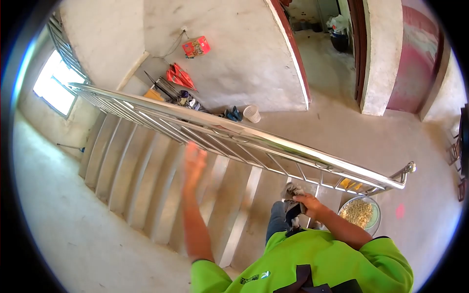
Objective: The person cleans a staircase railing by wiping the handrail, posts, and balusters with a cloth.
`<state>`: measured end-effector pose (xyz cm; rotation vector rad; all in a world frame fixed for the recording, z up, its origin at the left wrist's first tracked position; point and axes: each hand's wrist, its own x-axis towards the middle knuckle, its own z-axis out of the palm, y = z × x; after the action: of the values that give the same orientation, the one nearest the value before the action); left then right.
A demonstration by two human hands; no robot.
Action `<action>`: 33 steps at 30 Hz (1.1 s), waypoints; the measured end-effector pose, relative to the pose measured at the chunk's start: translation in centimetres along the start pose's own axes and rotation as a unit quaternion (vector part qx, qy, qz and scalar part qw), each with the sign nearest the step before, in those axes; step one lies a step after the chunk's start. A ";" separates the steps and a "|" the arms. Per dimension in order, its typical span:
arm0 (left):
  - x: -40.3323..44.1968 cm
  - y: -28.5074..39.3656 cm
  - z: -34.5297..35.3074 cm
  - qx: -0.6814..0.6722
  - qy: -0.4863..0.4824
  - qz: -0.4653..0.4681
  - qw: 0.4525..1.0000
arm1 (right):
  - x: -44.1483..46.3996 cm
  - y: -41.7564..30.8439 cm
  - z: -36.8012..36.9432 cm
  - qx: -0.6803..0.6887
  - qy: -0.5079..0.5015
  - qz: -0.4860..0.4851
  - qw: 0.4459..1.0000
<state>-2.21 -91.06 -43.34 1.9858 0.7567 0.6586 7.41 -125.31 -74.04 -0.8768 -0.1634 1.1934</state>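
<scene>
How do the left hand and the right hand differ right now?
The left hand is blurred, while the right hand looks sharper. The right hand grips what looks like a grey cloth; nothing held can be made out in the left hand. The left hand is well out from the green shirt; the right hand is nearer it. Both are bare.

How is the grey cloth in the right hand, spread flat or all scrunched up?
Scrunched up: the grey cloth is a crumpled bunch gripped in the right hand.
</scene>
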 end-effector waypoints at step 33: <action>31.7 1.0 -8.4 -0.095 0.403 -0.060 0.908 | 22.7 -12.6 11.1 -0.550 0.080 -0.357 0.751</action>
<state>13.54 -63.98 -33.65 1.4356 1.2264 1.4506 19.77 -101.44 -65.57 -1.7186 -1.0450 0.1733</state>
